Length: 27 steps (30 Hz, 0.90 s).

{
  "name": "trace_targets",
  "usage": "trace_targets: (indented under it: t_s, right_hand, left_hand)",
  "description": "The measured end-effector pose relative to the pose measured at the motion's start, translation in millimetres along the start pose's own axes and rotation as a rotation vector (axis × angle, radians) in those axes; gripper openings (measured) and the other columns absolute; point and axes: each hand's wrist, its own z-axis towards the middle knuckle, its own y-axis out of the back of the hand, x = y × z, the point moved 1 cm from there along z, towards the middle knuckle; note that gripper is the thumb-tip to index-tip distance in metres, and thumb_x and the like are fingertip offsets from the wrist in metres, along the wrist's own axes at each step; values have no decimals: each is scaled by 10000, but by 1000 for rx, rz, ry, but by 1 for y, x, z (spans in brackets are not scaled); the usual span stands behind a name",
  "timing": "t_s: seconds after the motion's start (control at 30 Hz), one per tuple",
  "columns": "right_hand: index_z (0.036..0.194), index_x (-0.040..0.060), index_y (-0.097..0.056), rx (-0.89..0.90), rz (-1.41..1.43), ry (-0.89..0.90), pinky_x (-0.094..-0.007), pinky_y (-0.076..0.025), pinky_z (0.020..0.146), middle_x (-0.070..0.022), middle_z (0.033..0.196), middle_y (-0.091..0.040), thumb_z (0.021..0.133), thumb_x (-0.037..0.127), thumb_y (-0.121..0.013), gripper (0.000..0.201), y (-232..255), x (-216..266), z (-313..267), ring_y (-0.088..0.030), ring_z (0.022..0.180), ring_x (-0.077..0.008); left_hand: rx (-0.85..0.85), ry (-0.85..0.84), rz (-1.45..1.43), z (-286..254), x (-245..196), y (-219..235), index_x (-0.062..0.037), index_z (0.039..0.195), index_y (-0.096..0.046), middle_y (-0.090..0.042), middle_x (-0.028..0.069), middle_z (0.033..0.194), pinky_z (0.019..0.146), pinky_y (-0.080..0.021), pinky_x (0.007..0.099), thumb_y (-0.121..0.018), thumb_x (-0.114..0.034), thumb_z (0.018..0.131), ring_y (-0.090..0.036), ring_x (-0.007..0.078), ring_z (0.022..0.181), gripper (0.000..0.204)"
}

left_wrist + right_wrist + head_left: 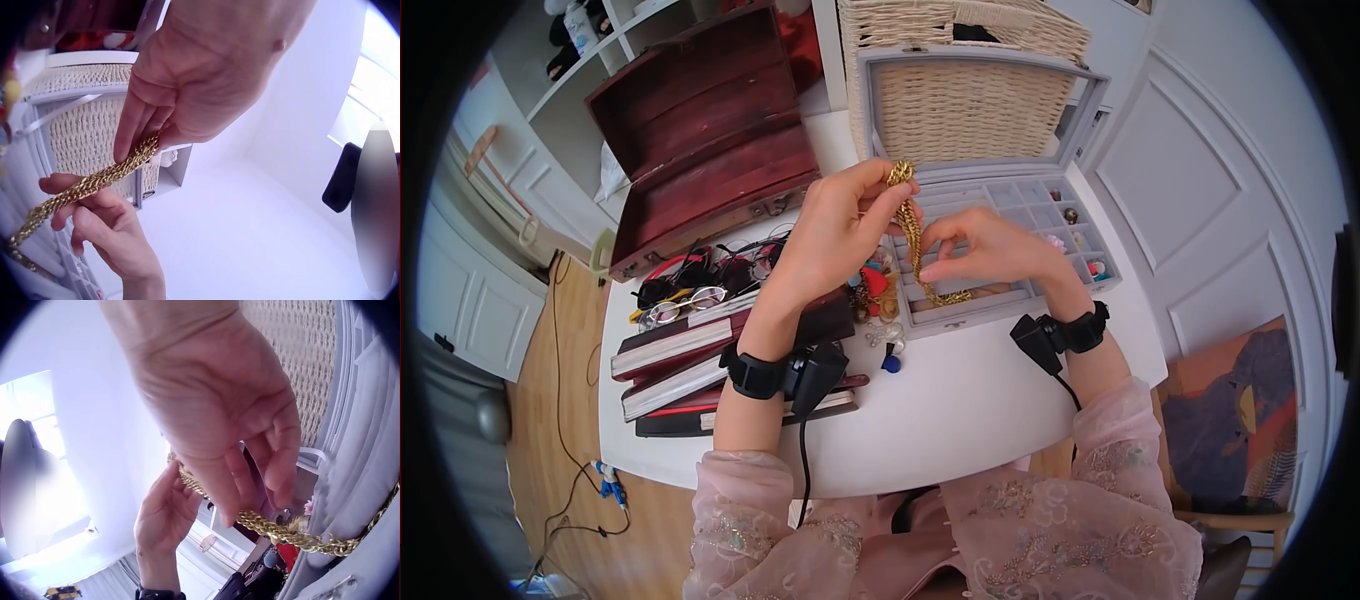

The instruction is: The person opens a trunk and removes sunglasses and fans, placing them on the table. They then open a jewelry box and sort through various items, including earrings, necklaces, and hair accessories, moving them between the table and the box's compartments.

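My left hand (835, 235) pinches the upper end of a thick gold chain (913, 232) between thumb and fingers, above the grey jewellery box (960, 322). From there the chain slants down, its lower end lying over the box's front compartments. Beside the hanging part is my right hand (990, 247), fingers loosely bent and spread. In the left wrist view those right fingers (103, 209) lie behind the chain (94, 181); in the right wrist view the thumb is at the chain (281, 532). Whether they touch it, I cannot tell.
Left of the box are a red necklace piece (872, 281), glasses (685, 305) and stacked books (675, 350). An open dark red case (710, 195) stands behind them. A wicker basket (970, 110) is behind the box's raised lid. A blue-and-white piece (891, 362) lies on the white table (940, 410).
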Motion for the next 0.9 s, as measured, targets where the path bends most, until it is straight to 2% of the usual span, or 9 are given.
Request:
trace_targets:
  t_s: [0.1, 0.13, 0.2, 0.33, 0.4, 0.47, 0.6, 0.67, 0.9]
  right_hand:
    - [912, -12, -661, 26, -22, 29, -292, -510, 656, -68, 853, -661, 795, 271, -700, 308, -3, -6, 3, -604, 731, -144]
    - [920, -7, -658, 26, 21, -24, -286, -513, 632, -68, 848, -658, 803, 265, -691, 298, -3, -8, 3, -604, 736, -141]
    - [928, -1, -655, 28, 63, -77, -280, -515, 609, -68, 844, -655, 812, 260, -683, 288, -3, -9, 2, -604, 741, -139]
    - [976, -5, -635, -57, 166, -63, -272, -517, 581, -73, 834, -642, 834, 266, -658, 306, -7, -9, 2, -602, 728, -128]
    - [988, -10, -626, -83, 160, -17, -272, -518, 589, -73, 830, -636, 840, 271, -652, 319, -9, -5, 3, -602, 719, -128]
    - [981, 0, -646, 74, 15, 6, -255, -475, 614, -65, 819, -653, 823, 271, -685, 316, -8, 8, 1, -607, 735, -118]
    - [978, -10, -646, 193, -45, -59, -251, -470, 597, -68, 790, -651, 837, 273, -670, 317, -10, -7, 3, -609, 717, -109]
    - [941, -6, -651, 130, 47, -169, -245, -485, 608, -56, 768, -648, 848, 257, -662, 280, -3, 5, -1, -604, 714, -97]
    - [904, 0, -633, -63, 283, -134, -226, -528, 664, -34, 828, -640, 859, 169, -652, 175, 4, 0, -3, -613, 764, -91]
  left_hand:
    - [-9, -23, 16, 0, 0, 3, 74, 970, -578, -654, 97, 779, 622, -504, 249, -549, -102, 914, -626, 108, 721, 187]
    - [-11, -23, 16, 0, 0, 5, 74, 970, -578, -654, 97, 779, 622, -504, 249, -549, -102, 914, -626, 108, 721, 187]
    - [55, -19, 62, 0, -3, 9, 74, 999, -568, -642, 83, 847, 699, -511, 237, -479, -102, 953, -608, 98, 799, 202]
    - [44, -22, 47, 0, -1, 9, 71, 997, -570, -644, 82, 846, 715, -500, 242, -480, -97, 952, -603, 100, 792, 195]
    - [0, -57, 58, -1, 1, 4, 73, 967, -578, -658, 106, 768, 632, -494, 257, -556, -100, 906, -601, 105, 673, 184]
    - [-4, -44, 64, -2, -3, 2, 72, 966, -578, -655, 106, 763, 628, -491, 256, -558, -100, 904, -597, 105, 666, 185]
    - [-29, -73, 21, -1, -1, 5, 67, 954, -579, -645, 101, 747, 618, -485, 252, -557, -104, 904, -594, 103, 660, 180]
    - [-37, -72, 24, -1, -3, 8, 65, 947, -580, -642, 97, 735, 610, -483, 252, -555, -108, 905, -592, 99, 657, 179]
    - [-6, -1, 145, -2, -3, 9, 56, 884, -589, -619, 92, 671, 567, -471, 263, -593, -131, 879, -590, 107, 620, 187]
